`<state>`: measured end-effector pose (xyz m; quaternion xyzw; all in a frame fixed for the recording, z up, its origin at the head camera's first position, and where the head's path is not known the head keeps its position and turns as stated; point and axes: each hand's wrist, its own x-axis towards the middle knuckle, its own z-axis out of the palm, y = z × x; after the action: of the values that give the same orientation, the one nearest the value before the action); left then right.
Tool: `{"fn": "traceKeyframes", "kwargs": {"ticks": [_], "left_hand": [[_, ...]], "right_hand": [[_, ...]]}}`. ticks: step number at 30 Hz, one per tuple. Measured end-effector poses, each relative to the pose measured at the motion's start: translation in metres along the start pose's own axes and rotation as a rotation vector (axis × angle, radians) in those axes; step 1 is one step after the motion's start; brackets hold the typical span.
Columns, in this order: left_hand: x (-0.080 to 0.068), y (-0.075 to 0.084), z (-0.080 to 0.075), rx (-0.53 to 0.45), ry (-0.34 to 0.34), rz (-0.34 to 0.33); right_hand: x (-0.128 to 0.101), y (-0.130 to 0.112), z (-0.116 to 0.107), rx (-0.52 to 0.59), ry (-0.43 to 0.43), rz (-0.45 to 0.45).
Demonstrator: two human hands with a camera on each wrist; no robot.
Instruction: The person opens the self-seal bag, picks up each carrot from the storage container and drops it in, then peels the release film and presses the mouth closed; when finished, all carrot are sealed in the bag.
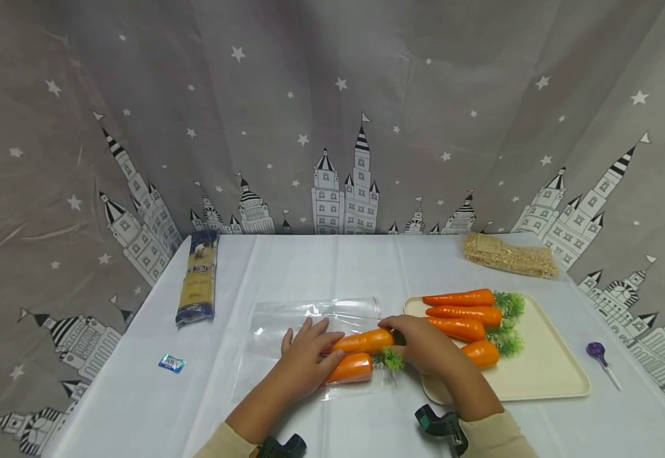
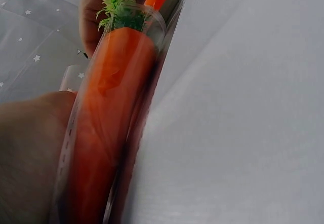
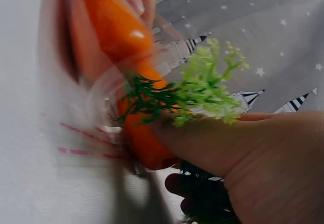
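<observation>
Carrots (image 1: 366,341) sit in two spots on my feed: a pair in the middle and four over to the right. Behind everything hangs a grey curtain (image 1: 338,63), right at the back edge of the white desk (image 1: 321,273), so I'm counting that as a wall. Decent bare strip in front of it though, plus a lane off to the left. Right side is tighter: the cream tray (image 1: 550,356) comes close to the clear bag (image 1: 269,331), and the person's right forearm passes over the near-left part of its rim. Bag's mouth seems to face right, toward the tray, which makes for a short reach, I reckon. Grain bag (image 1: 521,259) and gold-and-blue packet (image 1: 197,283) are parked near the back corners, well out of the way.

Left hand (image 1: 305,357) has its fingers spread and fairly straight across film and carrots, I'd guess to steady both. Right hand (image 1: 426,343) is clamped on the leafy end of the upper carrot, so the thin end points left. That one looks partly inside the bag, but with glare and blur I can't tell how deep. The lower one is inside, greens (image 1: 391,359) at the mouth. Lollipop (image 1: 596,350) lies right of the tray, near the slanting desk edge; the little blue sachet (image 1: 172,363) is off left, apart from both arms.
</observation>
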<state>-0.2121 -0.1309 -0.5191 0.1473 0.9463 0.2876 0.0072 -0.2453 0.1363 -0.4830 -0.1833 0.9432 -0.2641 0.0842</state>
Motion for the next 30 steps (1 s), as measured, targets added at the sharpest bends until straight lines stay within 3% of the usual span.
{"fn": "traceKeyframes", "kwargs": {"ticks": [10, 18, 30], "left_hand": [[-0.001, 0.0, -0.001, -0.007, 0.01, 0.008], [-0.001, 0.001, -0.002, 0.003, -0.001, -0.009], [0.0, 0.001, -0.001, 0.026, 0.001, -0.017]], "right_hand": [[0.004, -0.001, 0.008, 0.019, 0.06, -0.004], [0.008, -0.005, 0.014, 0.113, 0.081, 0.045], [0.01, -0.009, 0.019, 0.253, 0.031, 0.103]]}}
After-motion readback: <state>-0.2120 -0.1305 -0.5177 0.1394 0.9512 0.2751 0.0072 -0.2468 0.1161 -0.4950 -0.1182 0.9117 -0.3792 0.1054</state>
